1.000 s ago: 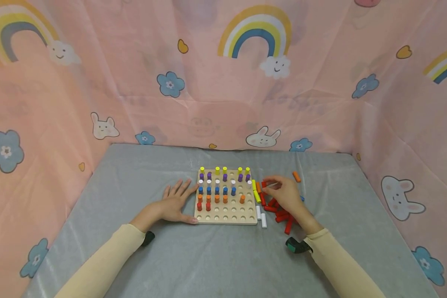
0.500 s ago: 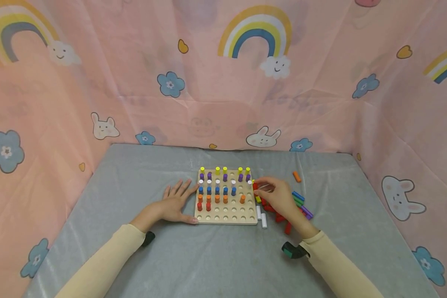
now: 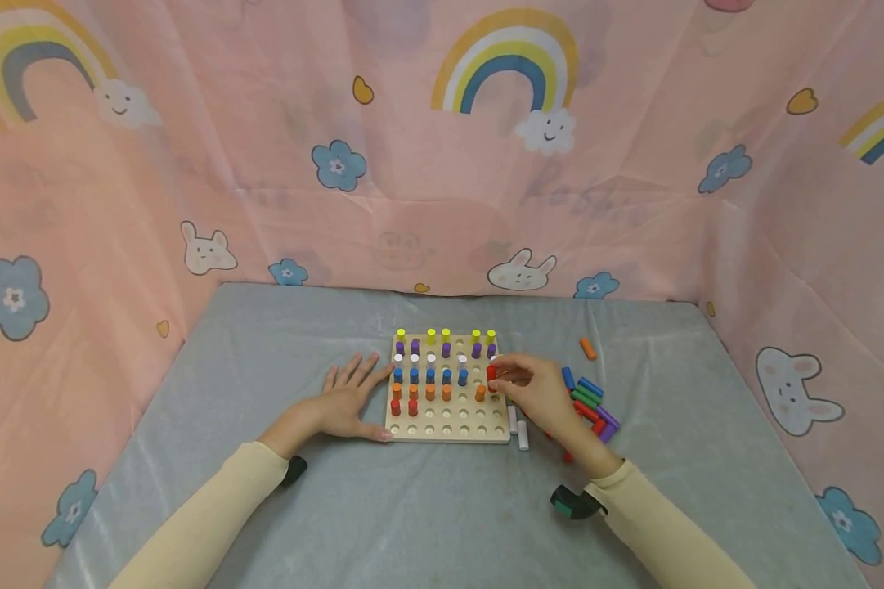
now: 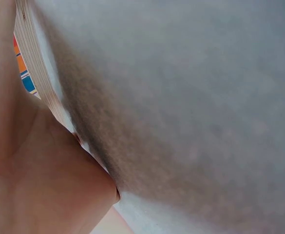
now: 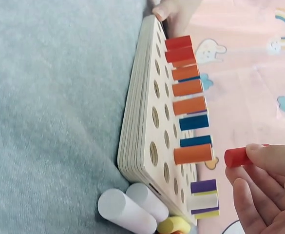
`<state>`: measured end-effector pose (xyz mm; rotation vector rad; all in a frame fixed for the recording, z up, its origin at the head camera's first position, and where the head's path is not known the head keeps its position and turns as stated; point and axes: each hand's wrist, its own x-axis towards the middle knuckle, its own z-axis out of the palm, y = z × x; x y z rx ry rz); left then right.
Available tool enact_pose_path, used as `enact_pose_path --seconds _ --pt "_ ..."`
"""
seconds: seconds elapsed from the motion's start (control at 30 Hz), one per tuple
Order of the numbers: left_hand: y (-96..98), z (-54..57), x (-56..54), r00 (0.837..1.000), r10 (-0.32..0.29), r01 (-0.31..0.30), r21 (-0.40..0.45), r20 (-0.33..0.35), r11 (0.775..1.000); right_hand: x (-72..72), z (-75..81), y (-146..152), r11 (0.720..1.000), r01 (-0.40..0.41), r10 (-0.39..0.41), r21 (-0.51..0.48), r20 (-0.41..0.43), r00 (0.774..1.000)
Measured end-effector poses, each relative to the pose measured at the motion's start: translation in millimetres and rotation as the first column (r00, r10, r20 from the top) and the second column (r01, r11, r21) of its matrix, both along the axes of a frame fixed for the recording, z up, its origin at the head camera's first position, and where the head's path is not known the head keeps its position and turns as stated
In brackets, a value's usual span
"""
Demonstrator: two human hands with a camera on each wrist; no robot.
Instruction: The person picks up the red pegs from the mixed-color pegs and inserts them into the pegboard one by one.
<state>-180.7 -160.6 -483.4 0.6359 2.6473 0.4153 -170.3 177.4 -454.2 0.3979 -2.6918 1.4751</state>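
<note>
A wooden pegboard point(image 3: 447, 438) stands in the middle of the table, with rows of yellow, purple, white, blue, orange and red pegs upright in its holes. My right hand point(image 3: 541, 394) pinches a red peg point(image 3: 491, 374) between thumb and fingers, over the board's right side. In the right wrist view this red peg point(image 5: 236, 157) is held apart from the orange peg point(image 5: 193, 154). Fingers spread, my left hand point(image 3: 343, 406) lies flat at the board's left edge, its thumb at the near corner. The left wrist view shows its palm point(image 4: 40, 165) beside the board's layered edge point(image 4: 39, 68).
Two white pegs point(image 3: 523, 436) lie by the board's near right side. Loose blue, green point(image 3: 585, 396), red and purple pegs are heaped to the right, partly hidden by my right hand. One orange peg point(image 3: 587, 348) lies farther back. Patterned pink cloth point(image 3: 412, 229) surrounds the grey table.
My right hand has moved left from the loose pegs to over the board, carrying the red peg. More of the pile shows behind the hand. My left hand has stayed put.
</note>
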Motion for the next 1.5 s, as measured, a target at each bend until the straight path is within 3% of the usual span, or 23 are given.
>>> enact_pose_path --seconds 0.53,0.93,1.5 --pt "1.1 1.5 0.3 1.000 0.004 -0.004 -0.009 0.009 1.000 7.4 -1.9 -18.7 1.000 -0.027 0.027 -0.003 0.007 1.000" --pt "0.6 0.0 -0.2 1.000 0.004 -0.004 -0.011 0.011 1.000 11.4 -5.8 -33.6 0.994 -0.075 0.075 -0.075 -0.001 0.997" --pt "-2.0 -2.0 -0.3 1.000 -0.002 0.000 0.055 0.021 0.998 14.1 -10.5 -49.2 0.989 -0.096 0.092 -0.114 -0.040 0.995"
